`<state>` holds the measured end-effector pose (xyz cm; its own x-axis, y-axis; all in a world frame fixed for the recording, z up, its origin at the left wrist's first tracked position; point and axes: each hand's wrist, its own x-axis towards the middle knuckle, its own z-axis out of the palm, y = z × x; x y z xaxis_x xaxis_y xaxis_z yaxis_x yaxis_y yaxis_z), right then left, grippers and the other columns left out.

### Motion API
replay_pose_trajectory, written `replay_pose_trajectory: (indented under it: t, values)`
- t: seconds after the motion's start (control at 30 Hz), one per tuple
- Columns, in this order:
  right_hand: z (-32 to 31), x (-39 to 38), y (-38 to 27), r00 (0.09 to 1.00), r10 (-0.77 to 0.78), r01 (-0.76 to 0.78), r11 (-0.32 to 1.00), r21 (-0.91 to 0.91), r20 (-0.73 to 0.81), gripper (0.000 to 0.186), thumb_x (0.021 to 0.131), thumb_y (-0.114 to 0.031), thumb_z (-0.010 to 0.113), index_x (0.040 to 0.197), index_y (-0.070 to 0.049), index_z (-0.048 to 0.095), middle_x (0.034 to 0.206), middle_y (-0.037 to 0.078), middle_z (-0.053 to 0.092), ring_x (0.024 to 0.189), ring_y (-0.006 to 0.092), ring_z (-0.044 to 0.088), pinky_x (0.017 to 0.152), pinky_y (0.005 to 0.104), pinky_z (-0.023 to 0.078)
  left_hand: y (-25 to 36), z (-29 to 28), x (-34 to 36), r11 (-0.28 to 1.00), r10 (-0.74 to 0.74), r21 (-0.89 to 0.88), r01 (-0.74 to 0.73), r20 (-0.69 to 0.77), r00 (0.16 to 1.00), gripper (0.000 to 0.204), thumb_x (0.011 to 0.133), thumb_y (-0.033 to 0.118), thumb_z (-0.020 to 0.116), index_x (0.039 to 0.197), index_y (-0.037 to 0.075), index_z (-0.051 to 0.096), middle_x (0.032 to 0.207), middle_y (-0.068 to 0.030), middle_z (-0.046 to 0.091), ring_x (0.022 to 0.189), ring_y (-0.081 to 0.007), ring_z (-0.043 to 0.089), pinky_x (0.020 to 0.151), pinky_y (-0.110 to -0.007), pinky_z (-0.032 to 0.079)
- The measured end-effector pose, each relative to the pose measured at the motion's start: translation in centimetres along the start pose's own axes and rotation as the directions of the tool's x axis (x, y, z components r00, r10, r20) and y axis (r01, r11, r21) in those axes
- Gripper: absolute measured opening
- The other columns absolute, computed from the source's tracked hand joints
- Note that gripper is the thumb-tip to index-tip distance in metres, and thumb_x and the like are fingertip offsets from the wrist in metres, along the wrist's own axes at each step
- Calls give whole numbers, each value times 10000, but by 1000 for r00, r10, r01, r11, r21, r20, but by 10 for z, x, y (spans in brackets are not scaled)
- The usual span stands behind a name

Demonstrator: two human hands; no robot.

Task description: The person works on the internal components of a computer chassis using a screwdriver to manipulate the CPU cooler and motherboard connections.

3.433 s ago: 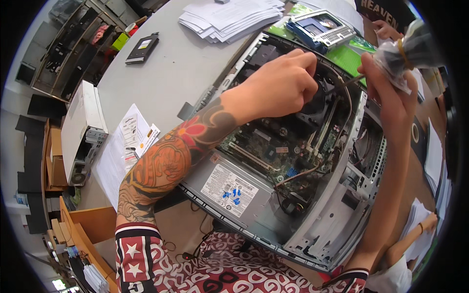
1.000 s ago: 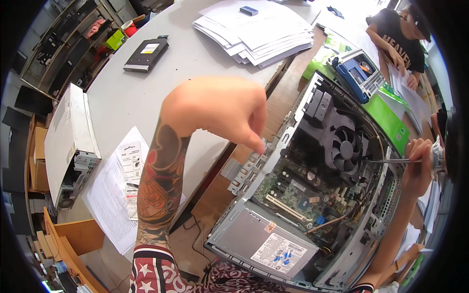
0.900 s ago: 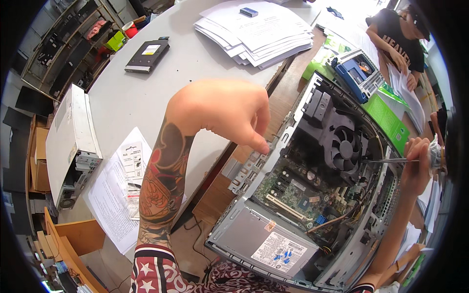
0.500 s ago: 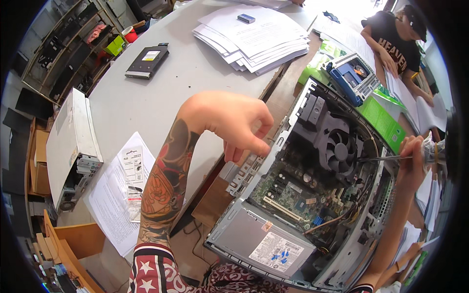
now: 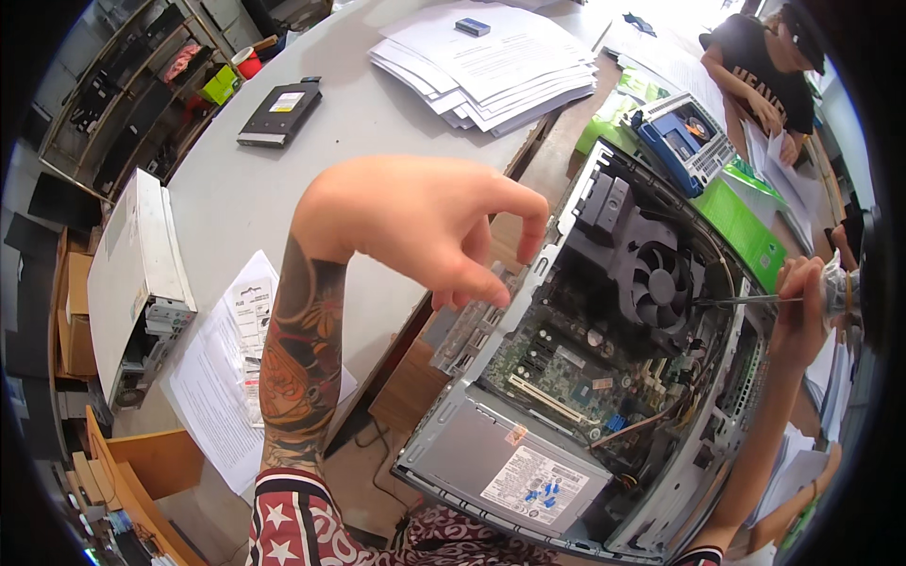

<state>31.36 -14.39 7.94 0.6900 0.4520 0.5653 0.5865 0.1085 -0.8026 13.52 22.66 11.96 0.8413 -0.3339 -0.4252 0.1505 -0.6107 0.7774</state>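
Observation:
An opened computer case (image 5: 538,283) lies tilted before me, its inside facing up. Within it are a black cooling fan (image 5: 658,286), a green circuit board (image 5: 557,377) and a silver power supply (image 5: 491,453). My left hand (image 5: 425,226) hovers bent over the case's left metal edge, thumb and forefinger apart, with nothing visible between them. At the right, my right hand (image 5: 798,307) is closed round a screwdriver (image 5: 746,301). Its thin metal shaft points left into the case, the tip beside the fan; its handle is mostly hidden.
Beyond the case lie a blue-and-silver drive unit (image 5: 681,146) and green packets (image 5: 736,226). A paper stack (image 5: 491,66) and a black optical drive (image 5: 280,113) rest on the grey table (image 5: 377,123). A white computer case (image 5: 137,274) stands left. Another person (image 5: 764,75) sits far right.
My left hand has shifted slightly left and up, and its thumb and forefinger have spread wider. The screwdriver stays beside the fan. The other person's hands have moved over the papers.

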Motion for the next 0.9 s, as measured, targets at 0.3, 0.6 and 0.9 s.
replay_pose_trajectory:
  t: [0.3, 0.6, 0.9]
  values:
    - [7, -3, -2, 992, 5, -6, 1000, -10, -124, 190, 974, -158, 583, 837, -31, 551, 671, 26, 544, 489, 40, 355, 420, 207, 223, -5, 8, 5, 999, -12, 40, 12, -21, 1000, 276, 916, 134, 658, 1111, 45, 484, 700, -51, 637, 617, -99, 641, 528, -234, 492]
    - [21, -2, -21, 992, -8, -5, 994, -106, -123, 231, 964, -217, 618, 799, -59, 588, 631, 2, 565, 479, 32, 401, 441, 198, 263, -32, 62, -11, 994, 109, 71, -83, -656, 747, 273, 980, 220, 504, 843, -10, 560, 643, -79, 597, 603, -157, 592, 592, -313, 462]
    - [16, 0, -21, 972, -30, 37, 999, 23, -234, 290, 974, -230, 592, 741, -61, 562, 660, 7, 545, 463, 37, 371, 428, 205, 243, -82, 81, -34, 848, 79, -455, -271, -398, 914, 238, 888, 226, 629, 800, 9, 586, 704, -21, 602, 654, -96, 576, 605, -237, 445]
